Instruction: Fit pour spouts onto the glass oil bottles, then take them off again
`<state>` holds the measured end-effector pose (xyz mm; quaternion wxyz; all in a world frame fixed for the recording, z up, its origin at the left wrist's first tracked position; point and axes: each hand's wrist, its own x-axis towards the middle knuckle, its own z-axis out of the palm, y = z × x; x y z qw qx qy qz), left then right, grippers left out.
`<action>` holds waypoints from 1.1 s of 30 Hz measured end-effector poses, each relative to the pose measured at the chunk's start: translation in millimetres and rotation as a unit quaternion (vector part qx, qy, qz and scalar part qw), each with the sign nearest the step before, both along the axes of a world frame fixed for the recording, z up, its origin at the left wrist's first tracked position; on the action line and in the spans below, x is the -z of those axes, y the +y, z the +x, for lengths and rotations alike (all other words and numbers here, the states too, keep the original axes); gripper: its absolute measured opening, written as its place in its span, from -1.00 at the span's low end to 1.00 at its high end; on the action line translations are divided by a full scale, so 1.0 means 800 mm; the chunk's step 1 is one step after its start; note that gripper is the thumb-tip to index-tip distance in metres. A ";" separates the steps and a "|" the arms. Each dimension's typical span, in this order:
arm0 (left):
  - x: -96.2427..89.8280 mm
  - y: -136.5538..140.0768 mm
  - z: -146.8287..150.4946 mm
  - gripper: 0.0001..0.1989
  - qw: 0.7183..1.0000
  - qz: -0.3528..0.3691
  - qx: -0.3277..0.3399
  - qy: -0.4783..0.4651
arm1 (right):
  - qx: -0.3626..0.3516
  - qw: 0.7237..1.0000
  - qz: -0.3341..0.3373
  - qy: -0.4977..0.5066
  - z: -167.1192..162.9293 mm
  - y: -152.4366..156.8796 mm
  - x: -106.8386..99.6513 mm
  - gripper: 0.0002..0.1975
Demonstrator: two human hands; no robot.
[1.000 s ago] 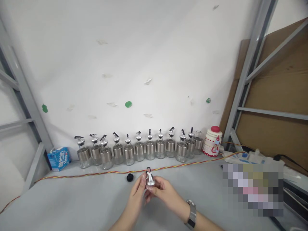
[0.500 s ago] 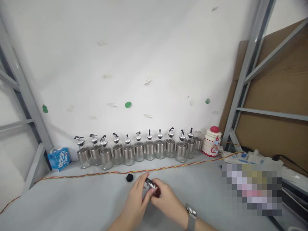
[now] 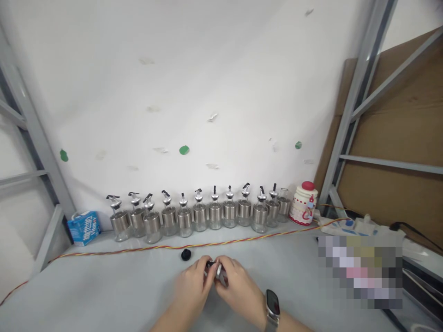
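A person's two bare hands at work over a grey table [image 3: 114,295], seen from the head camera. The left hand [image 3: 192,282] and the right hand [image 3: 238,282] meet fingertip to fingertip around a small pourer [image 3: 218,271] of silver metal and black plastic. The left fingers are closed on its black end, while the right thumb and fingers pinch it about the silver rim; its remaining parts are hidden by the fingers. The pourer is held in front of the bottle row, on the near side of a twisted red-and-yellow cord [image 3: 166,247]. A round black stopper [image 3: 186,254] lies on the table just beyond the left hand, apart from it. A watch [image 3: 272,302] circles the right wrist. Along the white wall [image 3: 235,92] stand twelve upright glass bottles [image 3: 184,221] with metal sleeves — eleven topped by pourers, the rightmost with an open neck. A blue carton [image 3: 84,229] sits at the left end of the row, and a cream jar [image 3: 303,205] with a red lid at the right — just beside the open bottle.
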<state>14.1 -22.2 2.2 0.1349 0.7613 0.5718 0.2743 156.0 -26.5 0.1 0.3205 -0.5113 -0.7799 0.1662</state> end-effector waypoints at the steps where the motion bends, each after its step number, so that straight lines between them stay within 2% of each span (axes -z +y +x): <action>1: 0.000 0.001 0.000 -0.69 0.999 0.010 -0.009 0.032 | 0.001 1.000 0.001 -0.001 0.000 0.000 0.001 -0.78; 4: -0.002 0.002 0.000 -0.70 0.992 0.040 -0.007 0.121 | 0.004 1.000 0.008 -0.013 -0.001 -0.001 0.001 -0.78; 7: -0.004 0.001 0.002 -0.70 0.975 0.067 0.046 0.205 | -0.002 1.000 0.009 -0.030 0.000 -0.002 -0.002 -0.85; 9: -0.001 0.002 0.003 -0.68 0.968 0.090 0.068 0.223 | -0.010 0.999 0.009 -0.034 0.001 -0.002 -0.006 -0.87; 12: 0.010 0.006 0.004 -0.70 0.979 0.106 0.053 0.165 | -0.009 0.999 0.017 -0.045 0.001 -0.003 -0.010 -0.85; 16: 0.022 0.011 0.006 -0.71 0.991 0.080 0.028 0.101 | 0.004 0.998 0.007 -0.055 0.001 -0.003 -0.013 -0.84; 21: 0.016 0.008 0.007 -0.72 0.996 0.062 0.057 0.037 | -0.025 0.999 -0.041 -0.008 0.005 -0.003 -0.015 -0.92; 26: 0.013 0.009 0.010 -0.67 0.999 0.018 0.028 -0.033 | -0.018 0.999 -0.026 -0.034 0.006 0.000 -0.015 -0.88; 33: 0.019 0.013 0.012 -0.69 0.996 0.007 0.026 -0.083 | -0.018 0.997 -0.020 -0.071 0.006 0.000 -0.018 -0.80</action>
